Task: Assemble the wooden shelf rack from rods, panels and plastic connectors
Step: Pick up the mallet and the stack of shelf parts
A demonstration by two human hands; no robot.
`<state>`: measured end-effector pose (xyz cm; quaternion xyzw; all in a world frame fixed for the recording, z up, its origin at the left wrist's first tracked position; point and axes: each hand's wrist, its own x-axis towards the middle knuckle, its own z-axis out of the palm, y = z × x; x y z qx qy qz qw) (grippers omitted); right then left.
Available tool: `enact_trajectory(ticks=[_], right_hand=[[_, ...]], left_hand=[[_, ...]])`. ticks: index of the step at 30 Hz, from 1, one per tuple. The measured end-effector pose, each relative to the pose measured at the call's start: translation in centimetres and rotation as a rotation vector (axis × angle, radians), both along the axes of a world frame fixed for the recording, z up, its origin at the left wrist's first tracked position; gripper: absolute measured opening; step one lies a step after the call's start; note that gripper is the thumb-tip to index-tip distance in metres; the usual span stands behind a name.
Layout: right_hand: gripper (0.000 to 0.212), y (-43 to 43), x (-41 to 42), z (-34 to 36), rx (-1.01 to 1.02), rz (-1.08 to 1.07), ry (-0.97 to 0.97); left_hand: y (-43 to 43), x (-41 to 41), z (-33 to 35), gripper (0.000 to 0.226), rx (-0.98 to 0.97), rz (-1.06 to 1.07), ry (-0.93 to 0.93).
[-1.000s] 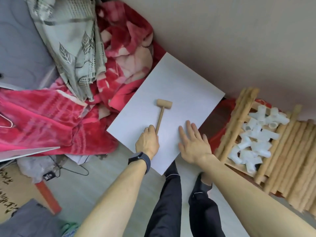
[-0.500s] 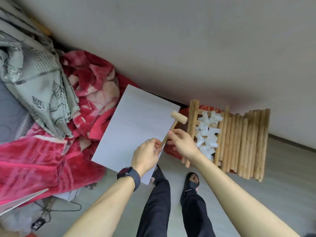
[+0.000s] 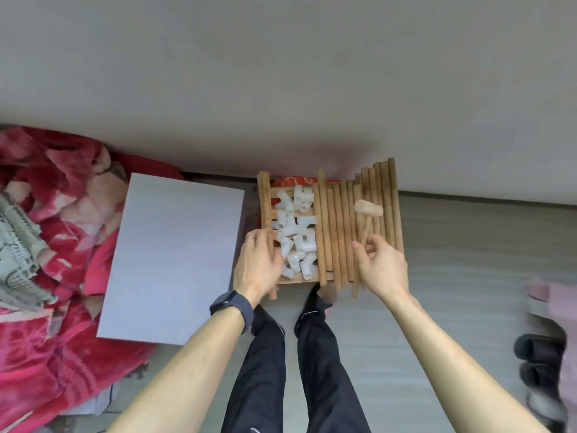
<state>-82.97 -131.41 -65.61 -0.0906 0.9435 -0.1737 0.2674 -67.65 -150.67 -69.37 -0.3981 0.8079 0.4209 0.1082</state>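
The right hand [image 3: 382, 267] has its grip closed on the lower handle of the small wooden mallet [image 3: 368, 209], whose head points to 12 o'clock over the row of wooden rods [image 3: 335, 232] lying side by side by the foot of the wall. The left hand [image 3: 257, 264], its grip open with the fingers fairly straight, rests on the rods at the pile's 9 o'clock edge, fingertips just beside the heap of white plastic connectors [image 3: 296, 232]. At 9 o'clock of the pile a white panel [image 3: 175, 257] lies flat, its far side against the red blanket [image 3: 56, 214].
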Motion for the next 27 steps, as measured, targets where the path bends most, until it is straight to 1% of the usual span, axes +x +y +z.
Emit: enact_trajectory(ticks=[4, 7, 9, 13, 17, 22, 27], right_hand=[[0.022, 3.2, -2.4, -1.4, 0.164, 0.103, 0.032], [0.024, 3.4, -3.6, -2.6, 0.222, 0.214, 0.046], [0.025, 3.0, -4.2, -3.4, 0.220, 0.262, 0.038], [0.030, 2.8, -4.9, -4.6, 0.205, 0.329, 0.021], [0.034, 3.2, -5.2, -5.3, 0.173, 0.341, -0.008], [0.037, 3.9, -5.6, -5.7, 0.107, 0.343, -0.060], [0.039, 4.7, -5.8, -5.1, 0.056, 0.317, -0.078]], left_hand=[[-0.1, -0.8, -1.3, 0.059, 0.095, 0.043, -0.122], [-0.5, -1.7, -2.2, 0.069, 0.153, 0.126, -0.209], [-0.6, -2.4, -2.7, 0.068, 0.164, 0.172, -0.214], [-0.2, -3.4, -3.4, 0.064, 0.171, 0.191, -0.213], [0.5, -3.9, -4.2, 0.062, 0.145, 0.224, -0.259], [0.8, -4.0, -4.4, 0.060, 0.086, 0.228, -0.236], [0.9, -4.0, -4.1, 0.060, 0.085, 0.210, -0.251]])
